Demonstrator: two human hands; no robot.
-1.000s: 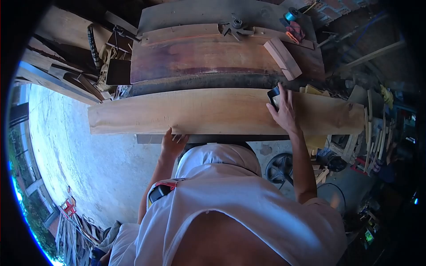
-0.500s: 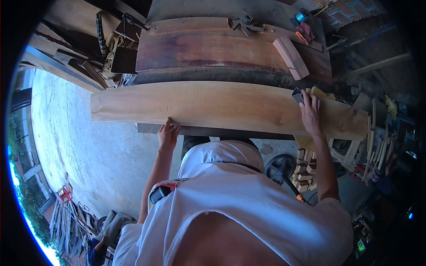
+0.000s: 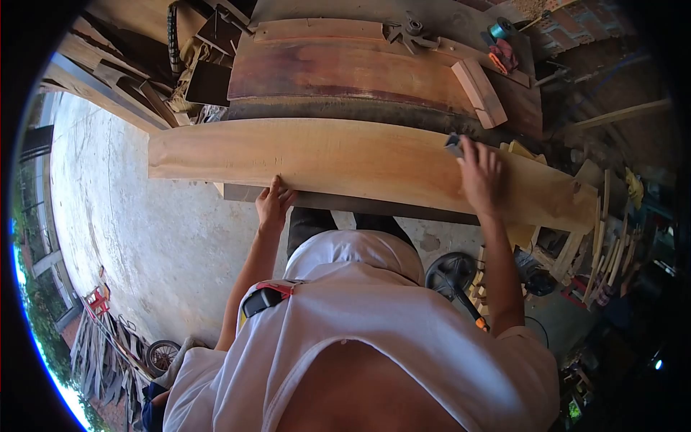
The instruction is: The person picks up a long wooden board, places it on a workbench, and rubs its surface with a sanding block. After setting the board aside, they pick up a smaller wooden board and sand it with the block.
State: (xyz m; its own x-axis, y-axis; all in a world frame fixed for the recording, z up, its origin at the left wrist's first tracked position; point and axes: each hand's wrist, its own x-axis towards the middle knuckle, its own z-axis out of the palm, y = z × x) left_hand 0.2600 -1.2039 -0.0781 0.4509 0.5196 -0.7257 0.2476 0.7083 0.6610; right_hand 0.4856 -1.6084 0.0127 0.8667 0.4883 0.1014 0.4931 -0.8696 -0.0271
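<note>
A person in a white shirt [image 3: 374,338] leans over a long pale wooden plank [image 3: 345,162] that lies flat across a workbench, in a cluttered open-air woodshop. The left hand [image 3: 272,205] grips the plank's near edge, fingers curled over it; the right hand [image 3: 481,176] presses flat on the top face, covering a small dark block [image 3: 453,145] — whether the fingers close around it cannot be told. Beyond the plank sit a darker reddish board [image 3: 345,68], a short pale wood block [image 3: 479,92] and, farthest off, a metal clamp knob [image 3: 414,29]. The plank overhangs the bench at both ends — uneven pressure from 1 hand could tip or skew it, and the curled left fingers risk a pinch.
</note>
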